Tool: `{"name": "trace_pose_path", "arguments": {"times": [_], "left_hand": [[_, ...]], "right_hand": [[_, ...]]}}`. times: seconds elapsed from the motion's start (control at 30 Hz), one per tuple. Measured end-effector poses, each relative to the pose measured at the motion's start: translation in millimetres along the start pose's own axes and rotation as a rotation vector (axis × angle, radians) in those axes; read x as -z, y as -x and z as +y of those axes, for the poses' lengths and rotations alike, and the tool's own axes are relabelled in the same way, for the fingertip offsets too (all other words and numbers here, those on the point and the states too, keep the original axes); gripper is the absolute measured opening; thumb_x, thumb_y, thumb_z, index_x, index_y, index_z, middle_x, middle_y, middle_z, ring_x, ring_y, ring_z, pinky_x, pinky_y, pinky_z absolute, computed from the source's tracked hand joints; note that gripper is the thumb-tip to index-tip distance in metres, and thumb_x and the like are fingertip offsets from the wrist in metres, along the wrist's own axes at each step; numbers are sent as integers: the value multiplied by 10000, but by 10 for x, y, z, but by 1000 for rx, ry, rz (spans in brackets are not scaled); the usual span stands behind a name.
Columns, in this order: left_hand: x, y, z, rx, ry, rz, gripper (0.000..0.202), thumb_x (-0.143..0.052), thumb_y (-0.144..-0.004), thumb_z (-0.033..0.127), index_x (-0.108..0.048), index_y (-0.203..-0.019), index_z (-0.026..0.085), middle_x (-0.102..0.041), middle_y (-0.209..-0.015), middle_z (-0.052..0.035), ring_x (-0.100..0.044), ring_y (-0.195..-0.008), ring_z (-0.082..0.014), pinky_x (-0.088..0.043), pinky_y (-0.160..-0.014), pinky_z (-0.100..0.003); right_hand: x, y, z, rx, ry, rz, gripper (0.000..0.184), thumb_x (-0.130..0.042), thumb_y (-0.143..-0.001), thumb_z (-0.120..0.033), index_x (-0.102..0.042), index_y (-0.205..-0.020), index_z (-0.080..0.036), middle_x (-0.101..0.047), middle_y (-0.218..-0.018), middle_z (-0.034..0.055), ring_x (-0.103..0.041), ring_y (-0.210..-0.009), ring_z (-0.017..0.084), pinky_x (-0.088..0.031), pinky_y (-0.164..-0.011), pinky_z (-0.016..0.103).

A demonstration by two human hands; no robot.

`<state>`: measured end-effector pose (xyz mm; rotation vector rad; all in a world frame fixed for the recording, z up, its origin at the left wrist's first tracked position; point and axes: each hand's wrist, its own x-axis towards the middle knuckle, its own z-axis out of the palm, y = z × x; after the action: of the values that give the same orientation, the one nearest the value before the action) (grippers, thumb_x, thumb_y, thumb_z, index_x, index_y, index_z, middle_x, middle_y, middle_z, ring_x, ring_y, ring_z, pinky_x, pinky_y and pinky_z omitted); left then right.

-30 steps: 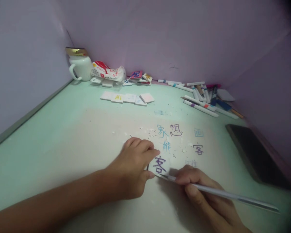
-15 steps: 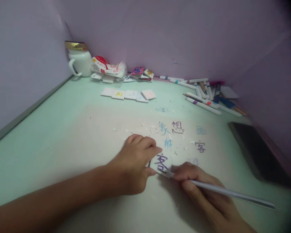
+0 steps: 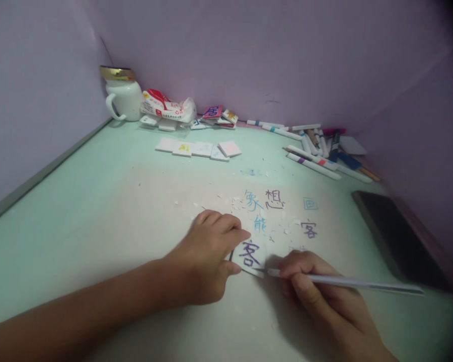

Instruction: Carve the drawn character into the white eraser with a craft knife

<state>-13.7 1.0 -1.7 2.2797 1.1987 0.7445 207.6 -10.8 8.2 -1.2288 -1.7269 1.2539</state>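
Note:
A square white tile (image 3: 255, 267) with a purple handwritten character lies flat on the table, at the middle of the head view. My left hand (image 3: 207, 259) is closed on its left side, thumb at the near corner and index finger at the far edge. In my right hand (image 3: 320, 291) is a slim silver craft knife (image 3: 366, 283), held like a pen. Its thin blade points left and meets the tile near the lower right corner, just below the purple strokes. My right fingers hide part of the knife's handle.
White shavings lie beyond the tile, among characters written on the tabletop (image 3: 136, 226). Several white tiles (image 3: 202, 149) sit in a row farther back. Behind are a white mug (image 3: 124, 103), a plastic packet (image 3: 168, 108) and markers (image 3: 313, 166). A dark slab (image 3: 396, 236) lies right.
The knife's tip has shifted slightly right across the tile's lower part, and its rear end has swung up. My left hand stays on the tile. The view has shifted slightly.

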Motion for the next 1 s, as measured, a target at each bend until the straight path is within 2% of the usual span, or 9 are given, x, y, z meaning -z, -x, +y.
{"name": "trace_pose_path", "arguments": {"times": [0.13, 0.3, 0.43, 0.53, 0.63, 0.73, 0.87, 0.93, 1.0], "left_hand": [[-3, 12, -3, 14, 2, 1, 404, -575, -738, 115, -550, -1138, 166, -555, -1090, -89, -470, -983, -260, -360, -920, -479], [-5, 11, 22, 50, -53, 26, 416, -635, -740, 161, -548, -1147, 152, -561, -1079, -102, -482, -986, -264, -357, -940, -474], [-25, 7, 74, 109, -211, 79, 448, -707, -755, 358, -570, -1112, 125, -584, -893, -79, -492, -829, -247, -373, -877, -478], [-38, 27, 105, 101, -261, 125, 515, -698, -762, 472, -566, -1106, 112, -584, -791, -50, -485, -752, -228, -362, -877, -488], [-34, 47, 111, 83, -222, 185, 473, -649, -797, 429, -543, -1130, 111, -595, -814, -63, -503, -763, -230, -370, -866, -479], [-12, 39, 91, 51, -181, 200, 468, -626, -792, 323, -506, -1197, 121, -594, -1053, -134, -522, -957, -277, -370, -897, -478], [23, -7, 56, -8, -133, 74, 479, -627, -761, 240, -501, -1216, 163, -544, -1249, -135, -474, -1114, -304, -312, -982, -512], [35, -28, 48, -17, -111, 28, 433, -615, -761, 209, -523, -1181, 164, -574, -1196, -121, -482, -1078, -295, -312, -976, -515], [40, -38, 46, -13, -92, 20, 385, -608, -763, 191, -543, -1141, 154, -593, -1123, -113, -487, -1031, -283, -324, -953, -508]], "right_hand": [[-21, 22, 39, -67, -112, 100, 254, -523, -906, -471, -596, -772, -268, -489, -603, -44, -431, -563, 106, -347, -519, 208], [47, 37, 83, 53, -5, 156, 117, -554, -910, -371, -647, -877, -309, -550, -614, -47, -519, -556, 92, -410, -507, 166], [93, 25, 62, 157, 185, 195, 109, -609, -873, -278, -682, -923, -341, -661, -708, -42, -617, -575, 92, -484, -508, 127], [84, 20, 64, 162, 113, 180, 188, -627, -859, -247, -698, -996, -355, -719, -787, -28, -683, -668, 127, -547, -601, 163], [89, 31, 76, 116, -75, 208, 267, -630, -853, -343, -687, -1114, -339, -744, -927, 14, -705, -829, 189, -578, -743, 256], [173, 18, 41, -39, -204, 188, 227, -630, -845, -407, -709, -1052, -353, -757, -939, 15, -706, -872, 198, -573, -802, 287], [342, -47, -47, -81, -272, -79, 263, -643, -803, -504, -700, -917, -274, -745, -777, 47, -710, -737, 219, -587, -667, 303], [387, -54, -57, -126, -192, -95, 165, -669, -813, -418, -629, -796, -259, -712, -692, 12, -685, -653, 170, -552, -566, 228], [397, -25, -33, -142, -88, -34, 136, -624, -861, -365, -562, -801, -260, -682, -665, -7, -654, -598, 144, -511, -498, 193]]}}
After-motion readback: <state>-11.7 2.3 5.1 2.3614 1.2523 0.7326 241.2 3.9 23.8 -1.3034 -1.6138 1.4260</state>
